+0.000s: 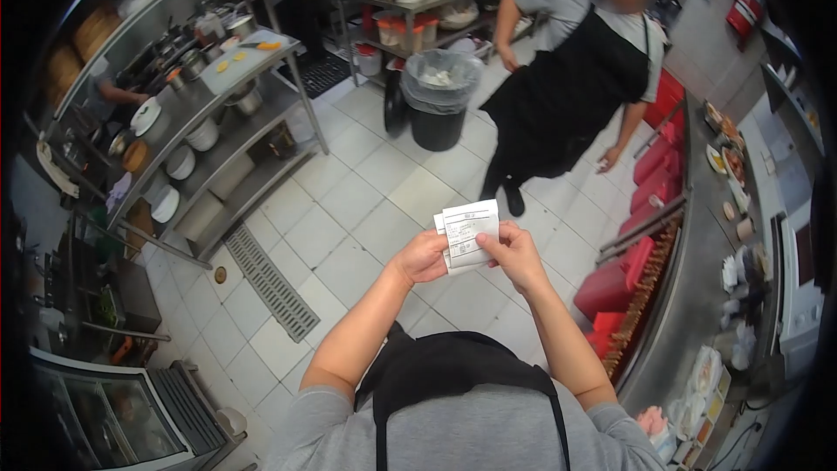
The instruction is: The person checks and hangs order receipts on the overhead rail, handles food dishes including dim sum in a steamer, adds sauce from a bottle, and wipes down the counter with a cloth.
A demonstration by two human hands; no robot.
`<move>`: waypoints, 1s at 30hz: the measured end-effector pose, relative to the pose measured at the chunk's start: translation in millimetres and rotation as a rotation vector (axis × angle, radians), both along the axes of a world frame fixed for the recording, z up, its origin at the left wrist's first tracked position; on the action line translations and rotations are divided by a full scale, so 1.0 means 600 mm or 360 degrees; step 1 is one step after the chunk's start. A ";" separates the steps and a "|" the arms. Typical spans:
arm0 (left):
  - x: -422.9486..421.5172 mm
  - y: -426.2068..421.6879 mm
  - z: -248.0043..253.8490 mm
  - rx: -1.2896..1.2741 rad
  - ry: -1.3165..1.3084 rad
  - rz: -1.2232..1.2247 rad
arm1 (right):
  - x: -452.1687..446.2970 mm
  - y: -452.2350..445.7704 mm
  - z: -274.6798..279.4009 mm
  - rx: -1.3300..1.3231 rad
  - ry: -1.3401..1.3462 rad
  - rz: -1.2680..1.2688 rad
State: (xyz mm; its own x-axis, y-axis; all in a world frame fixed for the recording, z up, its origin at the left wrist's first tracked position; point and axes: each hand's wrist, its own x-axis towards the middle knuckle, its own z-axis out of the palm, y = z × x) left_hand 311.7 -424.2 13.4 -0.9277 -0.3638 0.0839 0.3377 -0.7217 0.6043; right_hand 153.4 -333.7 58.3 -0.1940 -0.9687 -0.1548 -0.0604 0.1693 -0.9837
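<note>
Printed paper receipts, white with black text, are held up in front of my chest, with at least two slips overlapping. Their left edge is gripped by my left hand, its fingers partly behind the paper. My right hand pinches the lower right side, thumb on the printed face and fingers mostly hidden behind.
A person in a black apron stands ahead on the tiled floor. Beyond is a lined trash bin. Steel shelving runs along the left, near a floor drain. A steel counter with red bins borders the right.
</note>
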 end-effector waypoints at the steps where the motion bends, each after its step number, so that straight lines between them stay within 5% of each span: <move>1: 0.019 -0.018 0.001 0.0018 0.0020 0.0019 | 0.021 -0.029 0.001 -0.0019 -0.0011 0.0041; 7: 0.144 -0.147 -0.008 0.0025 -0.0081 0.0148 | 0.121 -0.186 -0.034 -0.0326 0.0263 0.0217; 10: 0.159 -0.191 -0.006 0.0055 -0.0081 0.0132 | 0.137 -0.243 -0.025 0.0062 -0.0090 0.0374; 13: 0.163 -0.226 0.002 0.0322 0.0310 0.0120 | 0.153 -0.284 0.016 -0.0070 0.0247 0.0311; 16: 0.150 -0.269 -0.041 0.0480 0.0020 0.0297 | 0.134 -0.361 -0.037 -0.0384 0.1123 0.0000; 18: 0.126 -0.304 -0.058 0.0060 -0.0426 0.0585 | 0.123 -0.415 -0.074 -0.0648 0.1102 -0.0034; 24: 0.126 -0.483 -0.060 0.0317 -0.0592 0.0924 | 0.068 -0.565 -0.082 -0.0815 0.0919 0.0087; 30: 0.223 -0.622 -0.041 0.0114 -0.0536 0.1360 | 0.006 -0.744 -0.081 -0.0812 0.0909 0.0209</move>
